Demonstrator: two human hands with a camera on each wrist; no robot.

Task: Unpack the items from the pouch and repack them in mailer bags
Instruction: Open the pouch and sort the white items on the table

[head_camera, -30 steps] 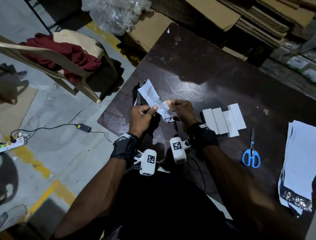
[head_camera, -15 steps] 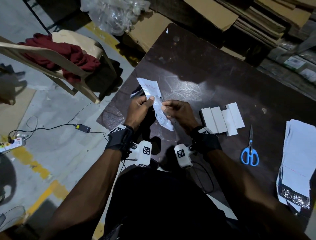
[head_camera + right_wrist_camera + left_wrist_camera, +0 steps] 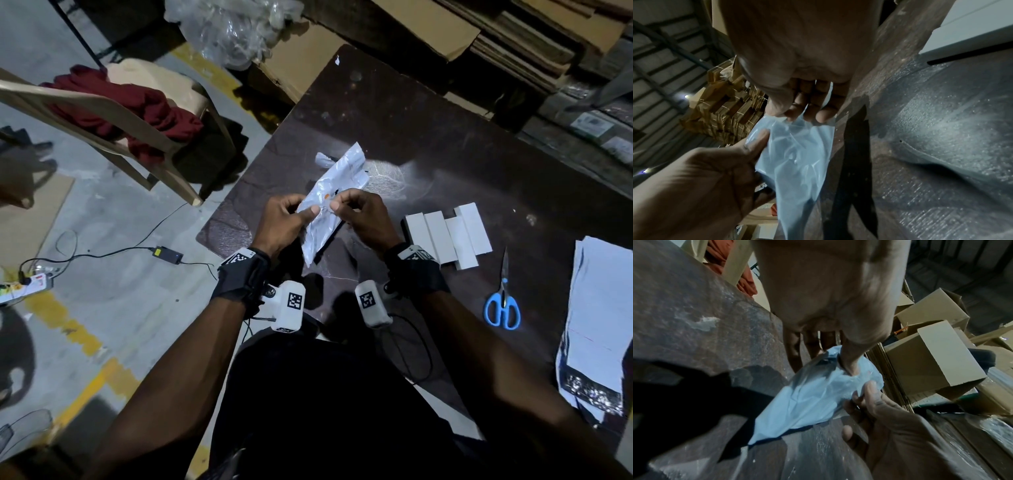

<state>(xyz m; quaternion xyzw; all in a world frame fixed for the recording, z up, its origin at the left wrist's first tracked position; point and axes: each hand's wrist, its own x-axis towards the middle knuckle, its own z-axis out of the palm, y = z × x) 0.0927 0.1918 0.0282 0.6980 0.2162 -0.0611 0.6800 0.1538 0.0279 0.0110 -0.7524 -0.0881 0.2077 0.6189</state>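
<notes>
Two hands pinch pouch [image 3: 334,192] above counter [image 3: 445,154] edge | left grip [image 3: 284,222], right grip [image 3: 363,212] clamped on it | white boxes [image 3: 448,236] lie just right

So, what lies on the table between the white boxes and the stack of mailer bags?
In the head view, only the blue scissors lie between the white boxes and the mailer bags; the rest is bare table.
</notes>
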